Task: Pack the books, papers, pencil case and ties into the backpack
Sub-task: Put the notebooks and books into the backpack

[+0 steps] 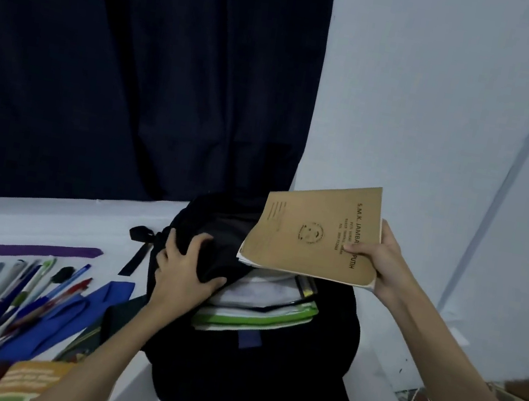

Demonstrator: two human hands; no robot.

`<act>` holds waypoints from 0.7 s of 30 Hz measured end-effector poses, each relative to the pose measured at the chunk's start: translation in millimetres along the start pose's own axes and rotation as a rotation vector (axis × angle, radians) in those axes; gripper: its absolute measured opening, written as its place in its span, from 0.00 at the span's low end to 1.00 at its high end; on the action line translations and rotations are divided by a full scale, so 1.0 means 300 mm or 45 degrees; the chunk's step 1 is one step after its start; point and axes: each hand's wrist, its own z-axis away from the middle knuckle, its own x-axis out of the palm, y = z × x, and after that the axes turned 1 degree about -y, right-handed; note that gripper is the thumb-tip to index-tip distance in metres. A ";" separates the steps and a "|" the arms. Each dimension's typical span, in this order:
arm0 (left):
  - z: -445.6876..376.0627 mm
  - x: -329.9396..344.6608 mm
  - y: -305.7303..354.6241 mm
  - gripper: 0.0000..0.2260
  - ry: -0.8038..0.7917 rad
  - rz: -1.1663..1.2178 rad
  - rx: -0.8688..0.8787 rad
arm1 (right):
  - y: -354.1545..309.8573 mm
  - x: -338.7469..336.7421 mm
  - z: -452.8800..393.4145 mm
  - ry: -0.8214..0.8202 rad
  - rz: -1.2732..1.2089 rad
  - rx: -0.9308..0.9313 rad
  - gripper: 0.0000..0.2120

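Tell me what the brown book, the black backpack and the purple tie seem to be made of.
Brown book: matte kraft-like paper cover, thin and bending in the right hand.
Black backpack: soft dull woven fabric, probably synthetic; it creases under the left hand.
Purple tie: flat cloth strip, weave unclear.

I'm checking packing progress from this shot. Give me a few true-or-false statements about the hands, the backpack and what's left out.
1. The right hand holds a brown exercise book above the backpack. True.
2. The left hand holds a pen. False: it grips the backpack's opening.
3. The backpack holds nothing yet. False: books with green edges sit inside.
4. The purple tie lies on the table. True.
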 end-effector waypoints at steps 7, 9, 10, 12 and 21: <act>-0.141 -0.136 -0.021 0.24 -0.437 0.747 -0.421 | 0.013 0.021 -0.078 -0.069 -0.015 0.037 0.22; -0.175 -0.195 0.005 0.22 -0.532 0.966 -0.424 | 0.011 0.003 -0.089 -0.106 -0.002 0.058 0.23; -0.198 -0.226 0.014 0.20 -0.523 1.047 -0.407 | 0.007 -0.006 -0.093 -0.131 0.013 0.069 0.22; -0.257 -0.287 0.025 0.18 -0.462 1.139 -0.384 | -0.002 -0.023 -0.102 -0.206 0.054 0.090 0.23; -0.388 -0.406 0.212 0.24 -0.090 0.375 0.124 | 0.009 -0.028 -0.175 -0.503 0.299 0.158 0.31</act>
